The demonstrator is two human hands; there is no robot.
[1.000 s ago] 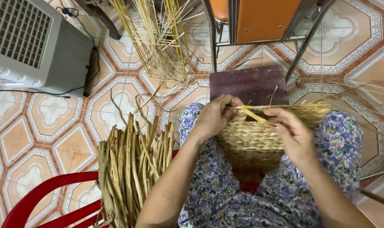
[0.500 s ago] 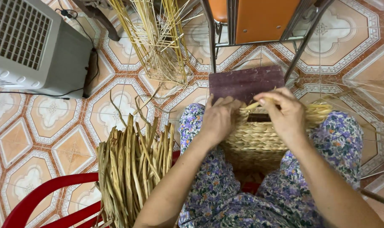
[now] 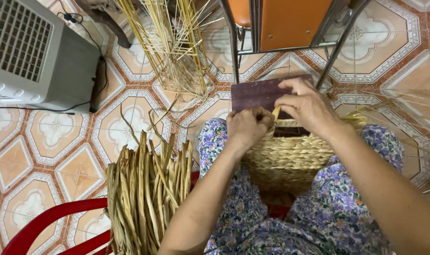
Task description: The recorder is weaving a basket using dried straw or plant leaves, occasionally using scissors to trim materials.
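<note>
Here the round woven straw basket [image 3: 290, 158] rests on the lap — left hand [image 3: 247, 126] and right hand [image 3: 307, 106] both pinch a pale straw strand [image 3: 276, 113] at its rim; keeping it taut should tighten the weave.

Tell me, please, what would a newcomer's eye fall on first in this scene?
Most likely the half-woven straw basket on the person's lap at centre, with the left hand and right hand pinching a pale strand at its rim. Next, the bundle of dried flat leaves standing at lower left beside a red chair. A grey fan unit sits on the patterned tile floor at upper left.
</note>
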